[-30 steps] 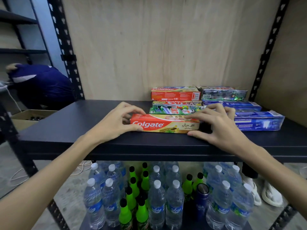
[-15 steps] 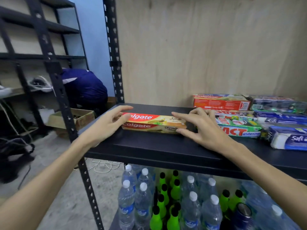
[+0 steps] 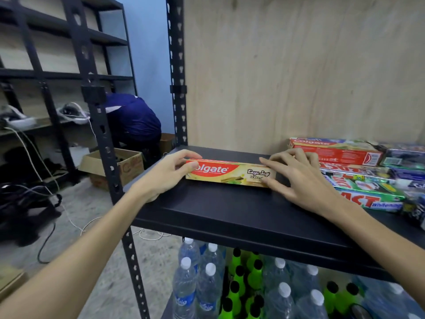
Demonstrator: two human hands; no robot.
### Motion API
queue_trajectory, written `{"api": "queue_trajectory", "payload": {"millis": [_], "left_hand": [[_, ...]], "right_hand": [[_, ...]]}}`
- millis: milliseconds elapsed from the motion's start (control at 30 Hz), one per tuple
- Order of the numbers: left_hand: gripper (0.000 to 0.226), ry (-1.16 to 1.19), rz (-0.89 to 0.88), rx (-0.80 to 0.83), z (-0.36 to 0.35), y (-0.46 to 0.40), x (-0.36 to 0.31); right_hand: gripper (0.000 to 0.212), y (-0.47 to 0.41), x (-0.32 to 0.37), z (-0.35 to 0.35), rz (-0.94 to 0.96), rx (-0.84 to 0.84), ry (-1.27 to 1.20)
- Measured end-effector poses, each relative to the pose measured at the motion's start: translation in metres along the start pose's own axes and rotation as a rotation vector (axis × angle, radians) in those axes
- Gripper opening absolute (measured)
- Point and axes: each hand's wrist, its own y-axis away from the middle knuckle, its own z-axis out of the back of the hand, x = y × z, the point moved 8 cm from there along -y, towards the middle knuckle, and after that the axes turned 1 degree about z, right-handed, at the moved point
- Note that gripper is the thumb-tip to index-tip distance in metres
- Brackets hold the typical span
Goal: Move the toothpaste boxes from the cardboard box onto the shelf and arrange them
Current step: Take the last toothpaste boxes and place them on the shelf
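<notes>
Both hands — left hand [image 3: 169, 174], right hand [image 3: 299, 180] — clasp the Colgate box [image 3: 230, 172] by its ends, fingers curled round, squaring it on the shelf [image 3: 230, 210].

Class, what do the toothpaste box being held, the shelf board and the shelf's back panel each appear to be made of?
Toothpaste box: glossy printed card, judging by its sharp folded edges. Shelf board: probably metal with a matt black coating; smooth, rolled front lip. Back panel: unfinished plywood, with pale visible grain.
</notes>
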Motion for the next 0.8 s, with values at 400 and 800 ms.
{"api": "queue_trajectory", "payload": {"millis": [400, 800], "left_hand": [[0.048, 0.010, -0.068, 0.051, 0.004, -0.024, 0.001], [0.041, -0.151, 0.006, -0.219, 0.034, -0.070, 0.039]], "right_hand": [[0.068, -0.019, -0.006, -0.010, -0.065, 0.081, 0.000], [0.076, -0.091, 0.026, -0.051, -0.096, 0.217, 0.223]]}}
